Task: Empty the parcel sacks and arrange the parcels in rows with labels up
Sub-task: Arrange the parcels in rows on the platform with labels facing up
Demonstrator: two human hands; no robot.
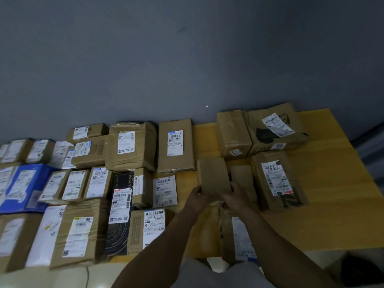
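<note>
A grey wall [187, 48] stands behind a yellow mat [332, 194] spread on the floor. Parcels [128, 146] lie on it in rows across the left and far side, most with white labels up. Near the mat's middle a plain box [214, 175] is held, bare brown face showing, just left of a small box [244, 179]. The left hand [196, 196] grips its near left corner and the right hand [236, 196] its near right corner, fingers curled round it

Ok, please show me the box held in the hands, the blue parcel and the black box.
held box [213, 175]: head view, middle of its plain brown face.
blue parcel [39, 172]: head view, bare blue top.
black box [117, 238]: head view, swirl-patterned lower part.
</note>
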